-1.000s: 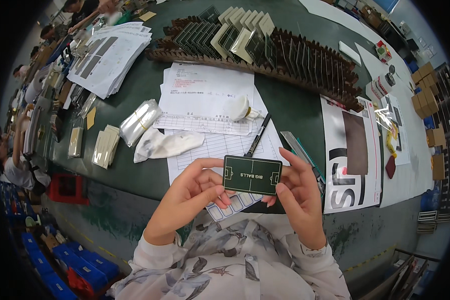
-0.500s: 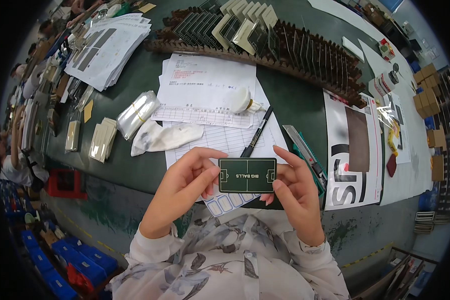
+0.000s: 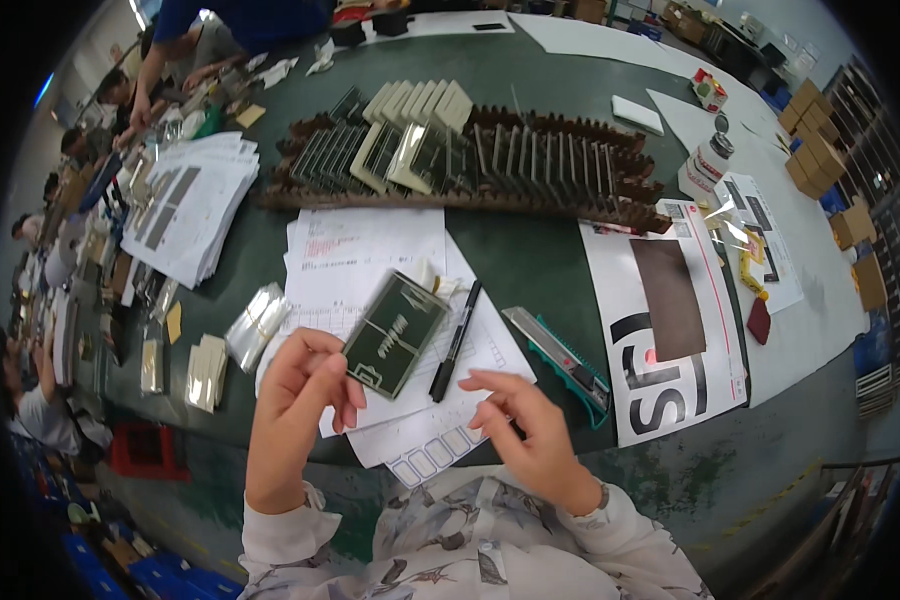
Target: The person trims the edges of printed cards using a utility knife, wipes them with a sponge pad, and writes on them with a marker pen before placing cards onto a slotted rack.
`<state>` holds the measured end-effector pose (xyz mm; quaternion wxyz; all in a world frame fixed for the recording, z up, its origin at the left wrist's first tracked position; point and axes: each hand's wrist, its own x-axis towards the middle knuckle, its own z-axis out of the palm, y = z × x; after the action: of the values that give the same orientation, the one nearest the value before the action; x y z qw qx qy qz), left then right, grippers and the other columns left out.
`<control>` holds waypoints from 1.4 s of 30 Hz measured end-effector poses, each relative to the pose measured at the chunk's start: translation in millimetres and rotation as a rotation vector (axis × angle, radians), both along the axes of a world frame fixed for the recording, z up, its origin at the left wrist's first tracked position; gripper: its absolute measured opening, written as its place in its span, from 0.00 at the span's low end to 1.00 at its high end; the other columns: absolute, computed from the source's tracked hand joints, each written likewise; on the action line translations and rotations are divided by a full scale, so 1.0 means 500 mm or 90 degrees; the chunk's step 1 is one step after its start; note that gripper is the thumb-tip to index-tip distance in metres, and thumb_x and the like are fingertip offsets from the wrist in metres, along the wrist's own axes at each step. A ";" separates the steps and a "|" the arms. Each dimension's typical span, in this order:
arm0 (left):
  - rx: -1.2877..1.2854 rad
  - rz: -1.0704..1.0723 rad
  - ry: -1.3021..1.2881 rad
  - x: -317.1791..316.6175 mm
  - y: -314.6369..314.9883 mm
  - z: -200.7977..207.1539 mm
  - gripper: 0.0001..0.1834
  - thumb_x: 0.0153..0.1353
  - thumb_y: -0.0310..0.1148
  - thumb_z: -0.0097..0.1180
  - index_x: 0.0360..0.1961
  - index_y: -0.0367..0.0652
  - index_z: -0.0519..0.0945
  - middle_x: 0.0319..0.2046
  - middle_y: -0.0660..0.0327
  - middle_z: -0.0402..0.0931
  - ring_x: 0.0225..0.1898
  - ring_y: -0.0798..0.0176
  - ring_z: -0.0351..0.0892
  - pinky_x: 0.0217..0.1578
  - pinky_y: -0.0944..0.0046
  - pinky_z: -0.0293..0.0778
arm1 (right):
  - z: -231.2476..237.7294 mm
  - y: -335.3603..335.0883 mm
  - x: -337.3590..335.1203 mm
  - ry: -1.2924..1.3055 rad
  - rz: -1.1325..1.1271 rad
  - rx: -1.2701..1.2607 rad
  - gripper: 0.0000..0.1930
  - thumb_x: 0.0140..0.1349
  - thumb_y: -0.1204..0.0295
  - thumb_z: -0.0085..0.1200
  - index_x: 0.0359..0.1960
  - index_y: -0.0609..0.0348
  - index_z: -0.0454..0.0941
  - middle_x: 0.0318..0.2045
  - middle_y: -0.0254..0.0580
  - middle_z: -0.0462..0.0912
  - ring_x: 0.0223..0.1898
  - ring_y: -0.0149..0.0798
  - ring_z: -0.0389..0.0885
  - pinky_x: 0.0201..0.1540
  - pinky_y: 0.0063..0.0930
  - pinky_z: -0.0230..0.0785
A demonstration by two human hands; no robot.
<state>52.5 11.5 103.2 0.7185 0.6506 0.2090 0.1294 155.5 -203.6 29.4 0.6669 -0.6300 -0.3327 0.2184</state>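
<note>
Between the thumb and fingers of my left hand [image 3: 305, 400] is a dark green rectangular card [image 3: 398, 335] with white pitch-like lines, tilted with its far end up to the right. My right hand [image 3: 523, 425] is apart from the card, fingers loosely bent and spread, with nothing in them. Beneath both hands lie printed paper sheets [image 3: 320, 285]. A black marker pen [image 3: 457, 340] rests on them, just right of the card. A green utility knife [image 3: 562, 362] lies beyond my right hand. The card partly hides a white object on the papers.
A brown toothed rack [image 3: 510, 205] crosses the far table, holding several dark and cream cards. Clear plastic sleeves [image 3: 257, 327] and pale cards [image 3: 206, 372] lie at left, beside a paper stack [image 3: 185, 215]. A printed sheet [image 3: 625, 270] and a bottle [image 3: 705, 168] are at right. People work at far left.
My right hand has let go of the card and moved away, down and left. My left hand has carried the card left and tilted it. The view has shifted, showing more of the far table.
</note>
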 end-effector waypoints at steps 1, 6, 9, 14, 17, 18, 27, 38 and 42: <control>0.027 0.008 -0.005 0.021 0.000 0.013 0.05 0.70 0.29 0.46 0.42 0.39 0.69 0.25 0.56 0.79 0.19 0.72 0.72 0.20 0.75 0.65 | -0.004 0.000 0.000 -0.058 -0.016 -0.039 0.17 0.64 0.85 0.47 0.55 0.66 0.73 0.43 0.45 0.78 0.36 0.28 0.79 0.38 0.21 0.72; 0.134 -0.120 -0.055 0.194 -0.049 0.055 0.06 0.70 0.28 0.46 0.44 0.38 0.66 0.31 0.51 0.82 0.19 0.72 0.73 0.17 0.76 0.64 | -0.020 -0.001 0.009 -0.223 -0.044 0.020 0.14 0.63 0.84 0.51 0.51 0.66 0.74 0.43 0.48 0.78 0.39 0.41 0.79 0.39 0.27 0.72; 0.147 -0.203 -0.080 0.338 -0.103 0.062 0.07 0.68 0.27 0.46 0.44 0.36 0.66 0.30 0.52 0.82 0.17 0.73 0.72 0.16 0.75 0.63 | -0.019 -0.004 0.019 -0.246 -0.046 0.029 0.15 0.60 0.85 0.51 0.49 0.66 0.75 0.43 0.50 0.78 0.40 0.47 0.79 0.42 0.32 0.73; 0.334 -0.123 -0.191 0.534 -0.105 0.061 0.06 0.66 0.27 0.46 0.41 0.36 0.68 0.28 0.56 0.83 0.15 0.75 0.67 0.16 0.73 0.63 | -0.022 -0.013 0.021 -0.222 -0.037 0.051 0.13 0.61 0.83 0.50 0.48 0.67 0.75 0.44 0.50 0.77 0.43 0.50 0.80 0.45 0.35 0.73; 0.528 -0.021 -0.156 0.605 -0.025 0.081 0.07 0.65 0.28 0.47 0.41 0.35 0.69 0.26 0.57 0.84 0.18 0.75 0.68 0.21 0.70 0.66 | -0.017 -0.012 0.010 -0.219 -0.010 0.053 0.13 0.62 0.81 0.50 0.48 0.67 0.75 0.45 0.50 0.77 0.43 0.50 0.79 0.46 0.35 0.73; 0.530 -0.020 -0.143 0.618 -0.011 0.082 0.08 0.64 0.28 0.47 0.40 0.35 0.69 0.26 0.57 0.84 0.21 0.72 0.72 0.25 0.68 0.68 | -0.018 -0.011 0.009 -0.224 -0.005 0.060 0.13 0.62 0.81 0.50 0.48 0.67 0.75 0.45 0.50 0.77 0.43 0.50 0.79 0.46 0.35 0.73; 0.683 -0.022 0.079 0.727 0.016 0.012 0.12 0.58 0.33 0.51 0.39 0.36 0.73 0.26 0.56 0.83 0.34 0.53 0.84 0.38 0.56 0.75 | -0.025 -0.021 0.014 -0.196 0.020 0.063 0.14 0.61 0.81 0.51 0.49 0.66 0.74 0.46 0.49 0.76 0.43 0.50 0.79 0.46 0.35 0.73; 0.673 -0.062 0.122 0.728 0.033 0.012 0.14 0.59 0.37 0.52 0.38 0.34 0.74 0.29 0.52 0.83 0.37 0.48 0.83 0.43 0.52 0.74 | -0.026 -0.016 0.018 -0.201 0.046 0.074 0.15 0.60 0.81 0.53 0.49 0.67 0.74 0.47 0.49 0.76 0.44 0.51 0.79 0.47 0.36 0.73; 0.758 0.089 0.026 0.700 0.078 0.057 0.13 0.61 0.39 0.55 0.38 0.40 0.77 0.35 0.47 0.82 0.40 0.42 0.81 0.42 0.49 0.75 | -0.024 -0.023 0.025 -0.178 0.033 0.053 0.14 0.60 0.81 0.53 0.49 0.66 0.75 0.44 0.50 0.77 0.42 0.49 0.80 0.44 0.35 0.74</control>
<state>402.5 50.3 131.6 0.2161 0.9285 0.1564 0.2584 167.8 -215.3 17.5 0.6334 -0.6175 -0.4473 0.1319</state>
